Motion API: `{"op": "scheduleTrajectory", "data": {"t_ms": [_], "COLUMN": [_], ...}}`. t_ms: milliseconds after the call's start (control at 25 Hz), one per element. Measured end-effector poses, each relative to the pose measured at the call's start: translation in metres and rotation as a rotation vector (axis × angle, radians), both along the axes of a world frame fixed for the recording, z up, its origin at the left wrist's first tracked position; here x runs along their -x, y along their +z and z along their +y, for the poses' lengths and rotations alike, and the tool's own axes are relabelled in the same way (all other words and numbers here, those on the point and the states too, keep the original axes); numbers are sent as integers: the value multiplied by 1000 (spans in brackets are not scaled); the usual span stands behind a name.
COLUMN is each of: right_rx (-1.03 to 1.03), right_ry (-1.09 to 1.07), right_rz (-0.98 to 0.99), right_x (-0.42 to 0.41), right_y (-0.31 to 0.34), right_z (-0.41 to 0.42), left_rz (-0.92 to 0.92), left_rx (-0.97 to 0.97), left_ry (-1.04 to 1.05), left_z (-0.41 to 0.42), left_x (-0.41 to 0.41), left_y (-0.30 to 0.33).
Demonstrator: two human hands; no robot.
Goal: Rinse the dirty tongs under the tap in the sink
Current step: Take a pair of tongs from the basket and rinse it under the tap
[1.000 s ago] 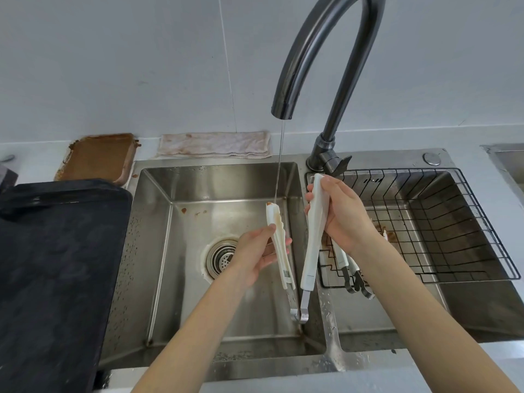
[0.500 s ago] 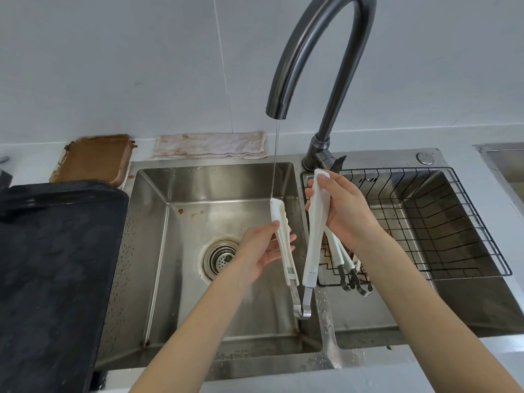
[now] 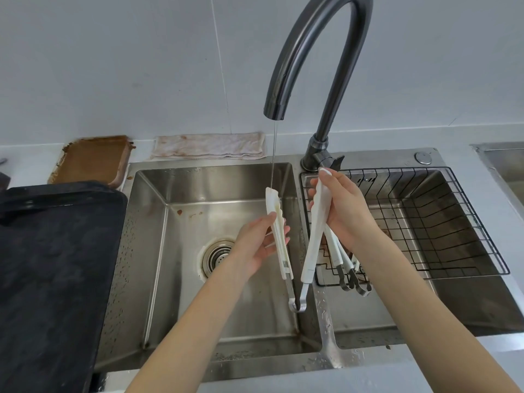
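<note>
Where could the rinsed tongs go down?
Bare floor of the left basin, between drain and front wall. Also the wire rack's back half. Its front-left corner is crowded with other tongs; the black tray fills the left counter.

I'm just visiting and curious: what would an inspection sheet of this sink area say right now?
Surface: steel double sink, left basin wet with brown specks near the drain.
Job's things: white tongs spread open with the hinge at the bottom; thin stream from the dark tap lands on the tip of the left arm of the tongs.
Clutter: more tongs in the wire rack over the right basin; stained cloth, brown-soiled tray and black tray.
Grippers: left hand holds one arm of the tongs, right hand the other.
Cables: nothing seen.
Surroundings: plain pale wall.
</note>
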State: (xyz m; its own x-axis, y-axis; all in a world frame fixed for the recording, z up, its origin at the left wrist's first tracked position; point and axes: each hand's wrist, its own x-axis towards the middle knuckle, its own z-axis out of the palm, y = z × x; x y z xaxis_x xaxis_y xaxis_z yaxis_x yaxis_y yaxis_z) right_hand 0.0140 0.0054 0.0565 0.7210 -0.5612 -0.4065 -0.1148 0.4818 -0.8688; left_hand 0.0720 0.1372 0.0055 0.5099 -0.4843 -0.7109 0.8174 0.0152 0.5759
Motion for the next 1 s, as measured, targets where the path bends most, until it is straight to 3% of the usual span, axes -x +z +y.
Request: {"op": "scheduleTrajectory", "data": {"t_ms": [120,240,400,640,760,1000], "right_rx": [-3,-229,-373,-481,-426,-278], "right_ry": [-82,-140,-110,-99,-125,-139], "right_rz": [132,224,231,226,266,221], "right_x": [-2,-2,-5,-17,-17,-12], "right_y": [-15,-36,-55,-62,-60,-55], "right_z": [2,10,18,14,13,13], "left_rz": [-16,-76,-134,-17,-23,-230], "left_rx": [20,75,147,245,176,-107], "left_ry": [-16,-49,-169,-143,-98,-141], "left_z": [-1,-2,-5,-13,-18,-33], "left_x": [-10,-17,-18,-26,-25,-24], "left_y": [6,14,28,37,38,34]}}
